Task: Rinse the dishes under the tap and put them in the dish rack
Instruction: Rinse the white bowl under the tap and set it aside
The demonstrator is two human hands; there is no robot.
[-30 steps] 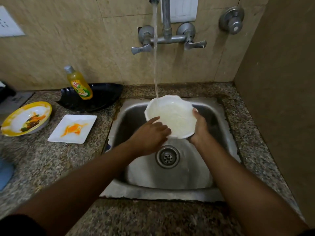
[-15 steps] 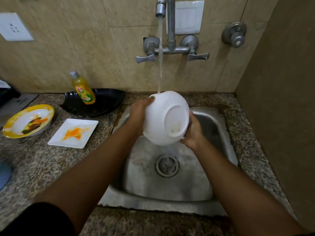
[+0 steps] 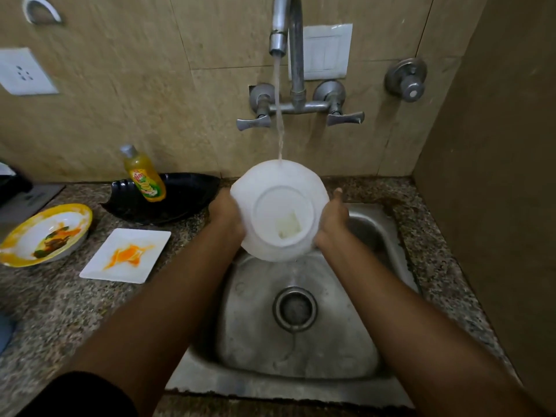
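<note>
A second ago I held the bowl [image 3: 279,210] open side up under the water; now I have turned it over, and its round bottom faces me. It has also come up higher, closer to the tap [image 3: 284,40].

My left hand [image 3: 225,213] is on the left side of the bowl. Its fingers go behind the bowl, so I cannot see them, but they hold it. My right hand [image 3: 331,219] is on the right side. Its palm presses on the bowl and the thumb sticks up. Both hands hold the bowl over the sink [image 3: 388,236].

The water [image 3: 279,115] runs down from the tap and hits the top edge of the bowl. Some drips off the low edge into the sink. A pale square mark shows on the bowl's bottom.

The drain [image 3: 294,308] is in the sink, below the bowl.

On the counter [image 3: 60,311] to the left lie a white square plate [image 3: 141,245] with orange smears and a yellow bowl [image 3: 45,234] with food bits. Behind them is a black dish [image 3: 186,200], and a yellow soap bottle [image 3: 144,176] leans in it.
</note>
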